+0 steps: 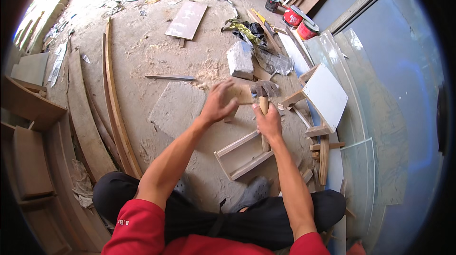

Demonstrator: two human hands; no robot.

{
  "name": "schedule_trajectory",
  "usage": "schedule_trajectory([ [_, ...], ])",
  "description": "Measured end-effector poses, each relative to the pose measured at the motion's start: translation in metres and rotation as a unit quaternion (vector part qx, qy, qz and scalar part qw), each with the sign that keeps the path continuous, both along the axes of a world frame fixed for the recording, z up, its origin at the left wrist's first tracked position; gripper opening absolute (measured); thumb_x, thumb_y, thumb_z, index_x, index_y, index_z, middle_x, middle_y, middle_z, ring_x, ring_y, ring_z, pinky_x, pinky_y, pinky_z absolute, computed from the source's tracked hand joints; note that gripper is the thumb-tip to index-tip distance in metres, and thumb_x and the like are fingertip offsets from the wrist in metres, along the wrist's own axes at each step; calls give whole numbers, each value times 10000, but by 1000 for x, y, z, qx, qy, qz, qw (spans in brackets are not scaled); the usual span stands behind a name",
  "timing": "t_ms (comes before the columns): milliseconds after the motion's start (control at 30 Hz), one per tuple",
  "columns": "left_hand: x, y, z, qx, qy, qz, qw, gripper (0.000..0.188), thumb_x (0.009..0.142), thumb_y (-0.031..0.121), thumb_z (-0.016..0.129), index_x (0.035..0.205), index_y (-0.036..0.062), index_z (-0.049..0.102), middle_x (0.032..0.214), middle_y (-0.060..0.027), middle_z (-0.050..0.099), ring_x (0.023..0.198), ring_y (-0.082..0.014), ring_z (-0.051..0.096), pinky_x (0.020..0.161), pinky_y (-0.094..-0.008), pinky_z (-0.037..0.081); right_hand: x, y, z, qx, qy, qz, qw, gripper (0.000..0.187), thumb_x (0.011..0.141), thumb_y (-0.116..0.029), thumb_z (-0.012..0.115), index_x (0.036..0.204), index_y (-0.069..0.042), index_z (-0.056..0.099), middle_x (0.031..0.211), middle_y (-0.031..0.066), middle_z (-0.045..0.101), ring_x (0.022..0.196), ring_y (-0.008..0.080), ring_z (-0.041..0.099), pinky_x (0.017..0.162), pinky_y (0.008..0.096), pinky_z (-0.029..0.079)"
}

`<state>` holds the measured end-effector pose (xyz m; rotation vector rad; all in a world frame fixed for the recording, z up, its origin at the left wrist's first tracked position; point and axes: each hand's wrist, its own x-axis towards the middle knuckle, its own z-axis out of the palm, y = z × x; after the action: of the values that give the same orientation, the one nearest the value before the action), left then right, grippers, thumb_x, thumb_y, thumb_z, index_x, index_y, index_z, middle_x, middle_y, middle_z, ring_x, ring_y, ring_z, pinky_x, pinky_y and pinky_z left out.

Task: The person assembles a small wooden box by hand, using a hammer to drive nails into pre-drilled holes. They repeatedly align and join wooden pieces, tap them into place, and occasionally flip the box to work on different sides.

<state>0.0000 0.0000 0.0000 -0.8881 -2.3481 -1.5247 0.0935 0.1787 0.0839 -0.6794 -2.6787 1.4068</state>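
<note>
Right hand: this grip is closed round the handle of a hammer, the head uppermost.
Left hand: fingers spread over a pale wood piece; whether this grip is holding it I cannot tell, since the fingers blur.
Wood piece: just left of the hammer head, its left part hidden by the left hand.
Hammer head: dark and smeared, so its shape is hard to make out; the palm and fingers hide part of the handle.
Frame: a wooden frame lies on the floor below the hands; the handle's lower end covers one corner.
Shoes: the right shoe is partly covered by the trousers, the left mostly.
Beyond the hands: a white block, with crumpled plastic beside it.
Left: a slab near the forearm, then long strips; a cabinet is cut off.
Right: a white panel on wooden legs stands near the hammer, with glass sheets past it.
</note>
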Motion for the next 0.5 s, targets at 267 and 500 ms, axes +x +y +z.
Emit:
schedule_trajectory([
  [267, -8, 7, 8, 26, -141, 77, 987, 577, 800, 190, 731, 1331, 41, 559, 1368, -191, 559, 1299, -369, 481, 1121, -410, 362, 7, 17, -36, 69, -1, 10, 998, 462, 887, -412, 662, 904, 41, 574, 764, 263, 655, 739, 442, 668, 680, 502, 513],
  [500, -10, -1, -18, 13, -130, 99, 987, 952, 714, 334, 815, 1443, -66, 351, 1506, -316, 332, 1402, -434, 336, 1181, -437, 262, 3, 0, -26, 63, -7, 12, 998, 471, 876, -428, 665, 926, 33, 590, 855, 297, 663, 845, 485, 650, 752, 519, 505],
])
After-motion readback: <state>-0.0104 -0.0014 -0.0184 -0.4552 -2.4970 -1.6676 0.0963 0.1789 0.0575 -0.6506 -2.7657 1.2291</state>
